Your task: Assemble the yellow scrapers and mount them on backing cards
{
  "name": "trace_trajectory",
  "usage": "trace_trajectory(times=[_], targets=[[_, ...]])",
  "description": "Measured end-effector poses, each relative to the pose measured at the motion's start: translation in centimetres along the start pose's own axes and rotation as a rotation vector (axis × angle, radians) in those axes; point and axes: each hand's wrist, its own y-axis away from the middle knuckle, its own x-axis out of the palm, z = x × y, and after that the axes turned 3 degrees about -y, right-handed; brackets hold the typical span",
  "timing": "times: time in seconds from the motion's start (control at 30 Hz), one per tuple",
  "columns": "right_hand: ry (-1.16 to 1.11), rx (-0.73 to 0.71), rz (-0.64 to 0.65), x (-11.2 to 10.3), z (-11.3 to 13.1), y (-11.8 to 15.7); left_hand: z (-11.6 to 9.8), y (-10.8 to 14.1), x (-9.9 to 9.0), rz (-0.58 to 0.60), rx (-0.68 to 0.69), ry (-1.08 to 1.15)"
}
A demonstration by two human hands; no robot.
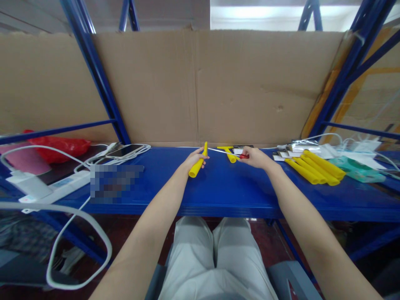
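My left hand (193, 159) is closed around a hollow yellow plastic handle (196, 166), held above the blue table with its round open end tilted down toward me. In my right hand (254, 157) is a screwdriver (244, 156) with a red grip. Its thin metal shaft points left, with the tip at or close to the upper part of the handle; whether they touch I cannot tell. Behind and between the hands, a yellow T-shaped piece (231, 155) lies on the table, beside a small black-and-white item (239, 148).
Several yellow handles (315, 168) lie at the right beside a green plastic bag (359, 168) and white packets. At the left are a power strip (62, 187), white cables, a phone (124, 151) and a red bag (62, 148). Cardboard (250, 91) walls the back; blue posts (103, 83) frame the table.
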Motion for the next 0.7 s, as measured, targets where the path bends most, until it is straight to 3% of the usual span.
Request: trace_trajectory(times=[0.43,0.7], targets=[[0.027,0.012,0.066,-0.20,-0.08,0.01,0.06,-0.06,0.06,0.000,0.003,0.004],[0.033,0.084,-0.015,0.04,-0.11,-0.18,0.32,-0.47,-0.19,0.020,0.003,-0.004]])
